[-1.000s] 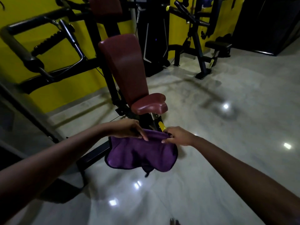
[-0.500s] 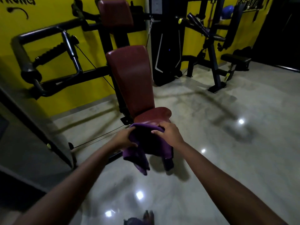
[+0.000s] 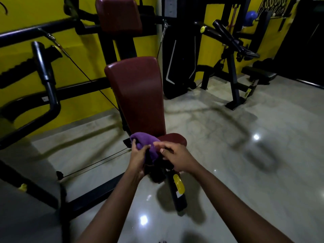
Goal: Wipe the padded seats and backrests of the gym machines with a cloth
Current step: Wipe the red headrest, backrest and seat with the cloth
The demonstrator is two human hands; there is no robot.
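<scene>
So the purple cloth (image 3: 146, 145) is bunched up over the left front part of the maroon seat (image 3: 175, 138), right below where the tall backrest (image 3: 138, 95) comes down. The lower bit of it hangs in shadow between the two hands.

The left hand (image 3: 137, 157) has its fingers curled round the cloth's left side, a proper grip. The right hand (image 3: 178, 157) is up against the other side with its fingers (image 3: 158, 146) bent and touching the fabric. Honestly can't tell if it actually has hold of it, it's too dark and blurry there.

Under the hands there's a yellow tab (image 3: 178, 184) on the black seat post (image 3: 177, 199). Above the backrest sits a second maroon pad (image 3: 119, 14) on the same black frame (image 3: 84, 88), and a thin cable (image 3: 84, 72) slants down from the upper left and goes behind the backrest.

All of this stands on a glossy pale floor (image 3: 245, 172) with light spots on it, against a yellow wall (image 3: 84, 55). Further back on the right are another black machine (image 3: 231, 67), a black bench (image 3: 259, 74) and a blue ball (image 3: 252, 15) up high.
</scene>
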